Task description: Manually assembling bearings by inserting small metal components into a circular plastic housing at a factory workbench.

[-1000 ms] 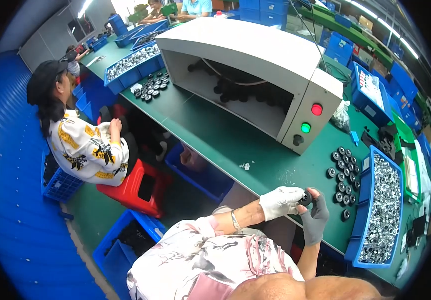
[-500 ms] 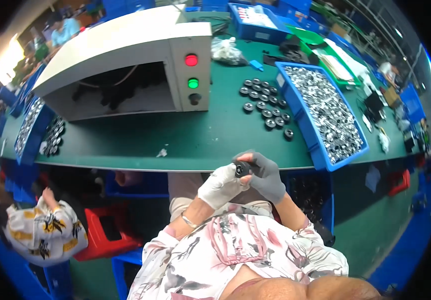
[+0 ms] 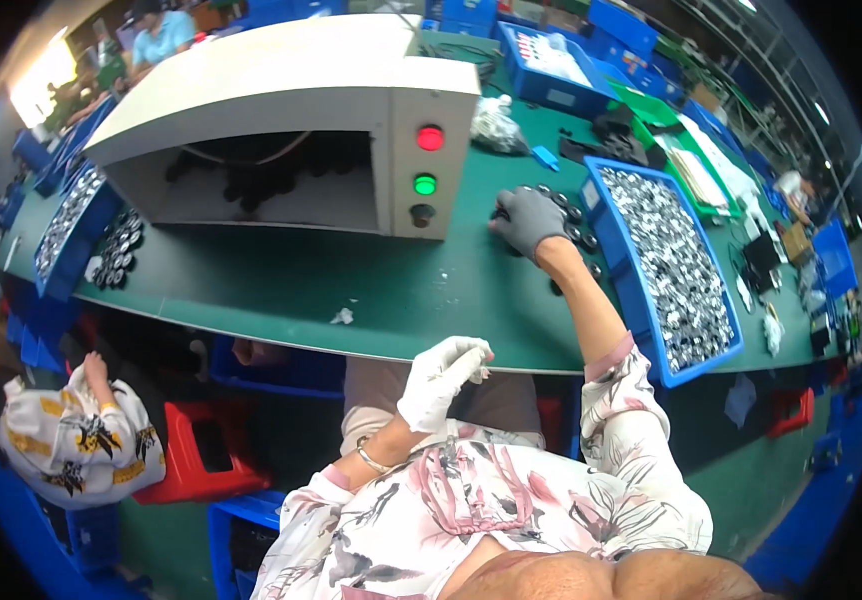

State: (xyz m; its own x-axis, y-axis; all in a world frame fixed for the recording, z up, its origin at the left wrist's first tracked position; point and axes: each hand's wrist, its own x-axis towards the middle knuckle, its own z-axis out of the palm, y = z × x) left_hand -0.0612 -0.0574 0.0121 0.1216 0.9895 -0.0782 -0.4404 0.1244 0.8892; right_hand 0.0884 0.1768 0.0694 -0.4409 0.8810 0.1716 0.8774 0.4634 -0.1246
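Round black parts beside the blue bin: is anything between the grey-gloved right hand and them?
Nothing visible is in the way. The right hand already rests on the round black parts on the green table, left of the blue bin. The left hand is back at the table's near edge.

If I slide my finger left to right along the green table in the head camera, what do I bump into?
Blue bin of metal parts → black round parts → white machine box → right hand → big blue tray of silver parts.
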